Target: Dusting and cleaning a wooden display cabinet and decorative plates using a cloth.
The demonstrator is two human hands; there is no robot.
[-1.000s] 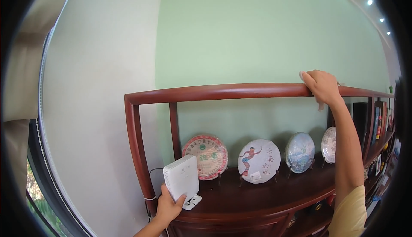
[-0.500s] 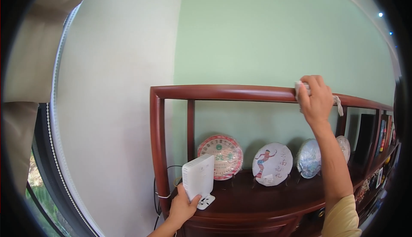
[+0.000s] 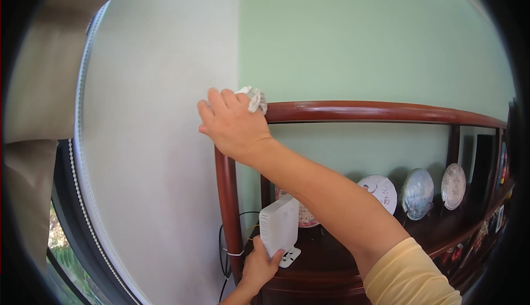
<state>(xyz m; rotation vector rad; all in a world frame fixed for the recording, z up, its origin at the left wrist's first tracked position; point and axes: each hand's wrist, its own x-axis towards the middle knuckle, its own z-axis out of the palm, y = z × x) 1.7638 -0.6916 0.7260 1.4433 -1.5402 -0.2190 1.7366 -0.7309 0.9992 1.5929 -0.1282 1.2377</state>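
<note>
My right hand (image 3: 234,124) is at the top left corner of a dark red wooden shelf unit (image 3: 353,112), its arm reaching across to the left. It presses a crumpled whitish cloth (image 3: 256,100) onto the top rail, with the fingers bent over the corner. Below, my left hand (image 3: 260,265) grips the lower edge of a white router (image 3: 280,223), thumb on the near side. The router stands upright but slightly tilted on a small white base (image 3: 290,257) at the shelf's left end.
Behind the router and my right arm stand several round wrapped discs, among them a white one (image 3: 381,193) and a bluish one (image 3: 418,193), on small stands. Black cables (image 3: 223,250) hang beside the left post. A window blind's bead chain (image 3: 83,194) is at far left.
My right hand has slid the cloth leftward along the top rail to its left corner. My left hand still holds the router. The view has shifted a little left.
</note>
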